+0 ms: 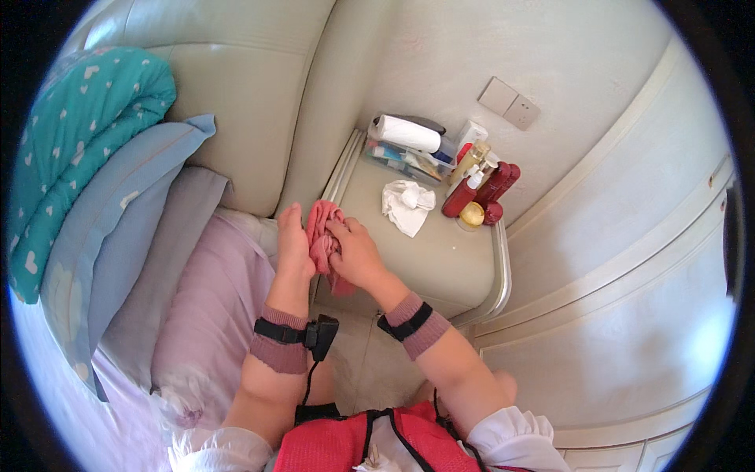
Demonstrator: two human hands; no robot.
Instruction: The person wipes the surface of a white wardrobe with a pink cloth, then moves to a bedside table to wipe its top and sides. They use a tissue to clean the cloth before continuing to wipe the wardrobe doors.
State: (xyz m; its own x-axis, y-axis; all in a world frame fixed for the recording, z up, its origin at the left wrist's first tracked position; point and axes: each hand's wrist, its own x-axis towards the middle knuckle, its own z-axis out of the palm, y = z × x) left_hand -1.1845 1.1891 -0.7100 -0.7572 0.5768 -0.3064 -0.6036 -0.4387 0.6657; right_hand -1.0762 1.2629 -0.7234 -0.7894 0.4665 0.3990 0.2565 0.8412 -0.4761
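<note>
A crumpled pink-red cloth (321, 227) is between my two hands, over the left edge of the beige nightstand (454, 265). My right hand (357, 253) grips the cloth with bent fingers. Beside it, my left hand (293, 242) is upright, its palm side against the cloth; its fingers are seen edge-on, so its hold is unclear. A crumpled white tissue (408, 206) lies on the nightstand to the right of the cloth.
On the nightstand's back part stand a clear plastic box (413, 162) with a white roll, red bottles (460, 197) and a yellow-lidded jar (471, 216). Pillows (118, 206) and a teal quilt (88, 147) lie at left. A wall socket (522, 112) is behind.
</note>
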